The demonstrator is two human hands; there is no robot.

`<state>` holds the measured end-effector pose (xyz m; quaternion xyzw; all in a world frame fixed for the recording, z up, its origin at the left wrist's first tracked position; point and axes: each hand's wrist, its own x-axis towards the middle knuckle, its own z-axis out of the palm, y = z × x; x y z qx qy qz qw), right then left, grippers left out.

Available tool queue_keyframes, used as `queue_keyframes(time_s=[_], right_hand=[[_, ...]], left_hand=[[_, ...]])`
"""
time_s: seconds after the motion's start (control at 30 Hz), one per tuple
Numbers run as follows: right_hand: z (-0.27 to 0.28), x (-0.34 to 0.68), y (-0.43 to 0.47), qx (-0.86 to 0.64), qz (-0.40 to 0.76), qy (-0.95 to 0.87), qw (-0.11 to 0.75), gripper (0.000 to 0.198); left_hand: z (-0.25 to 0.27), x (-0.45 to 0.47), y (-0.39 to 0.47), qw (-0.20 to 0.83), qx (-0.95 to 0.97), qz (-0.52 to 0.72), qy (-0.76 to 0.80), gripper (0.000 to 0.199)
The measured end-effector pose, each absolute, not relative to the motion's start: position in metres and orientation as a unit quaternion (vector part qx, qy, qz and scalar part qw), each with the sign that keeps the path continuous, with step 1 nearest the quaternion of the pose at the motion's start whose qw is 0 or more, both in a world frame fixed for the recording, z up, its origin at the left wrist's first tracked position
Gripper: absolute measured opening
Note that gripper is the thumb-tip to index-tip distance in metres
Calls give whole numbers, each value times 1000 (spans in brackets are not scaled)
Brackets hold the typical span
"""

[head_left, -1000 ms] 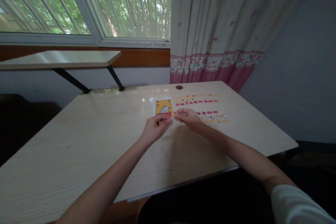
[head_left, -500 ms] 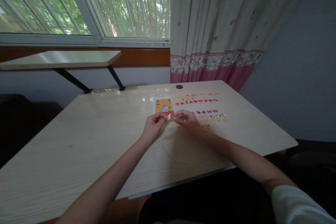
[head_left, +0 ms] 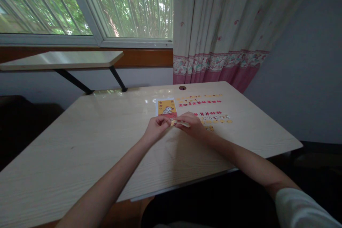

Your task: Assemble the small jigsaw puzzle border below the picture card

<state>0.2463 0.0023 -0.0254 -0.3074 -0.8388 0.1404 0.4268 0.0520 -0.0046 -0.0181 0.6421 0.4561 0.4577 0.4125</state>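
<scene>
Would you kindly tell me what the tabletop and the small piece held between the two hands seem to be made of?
Tabletop: likely laminate with a printed pale wood grain, semi-gloss; window glare reflects near its far edge. Small piece between left hand and right hand: probably thin printed cardboard, yellow and matte like the puzzle pieces beside it; too small to be sure.

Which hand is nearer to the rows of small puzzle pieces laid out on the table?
Right. The right hand lies at the near-left edge of the puzzle pieces; the left hand sits farther left, below the picture card.

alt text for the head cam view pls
Two bare hands, left hand and right hand, pinch a small pale puzzle piece over a light wooden table, beside a puzzle picture card and rows of loose pieces.
</scene>
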Motion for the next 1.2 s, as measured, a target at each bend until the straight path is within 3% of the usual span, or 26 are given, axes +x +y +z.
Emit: queue_keyframes(time_s=[0.17,0.33,0.47,0.77,0.97,1.2], right_hand=[[-25,249,5,-330,78,-834,435,20],[-27,250,9,-294,-4,-814,500,22],[-28,249,8,-289,-34,-821,491,21],[-27,249,4,-308,-30,-837,452,26],[-25,250,3,-349,-5,-822,451,34],[-31,253,5,-363,13,-822,438,23]], left_hand=[[-20,51,-6,405,643,494,423,20],[-10,49,-15,226,742,494,393,20],[-7,48,-17,134,785,487,359,18],[-15,47,-16,78,806,475,345,14],[8,39,-15,30,808,484,336,10],[27,8,-6,-18,827,457,328,12]])
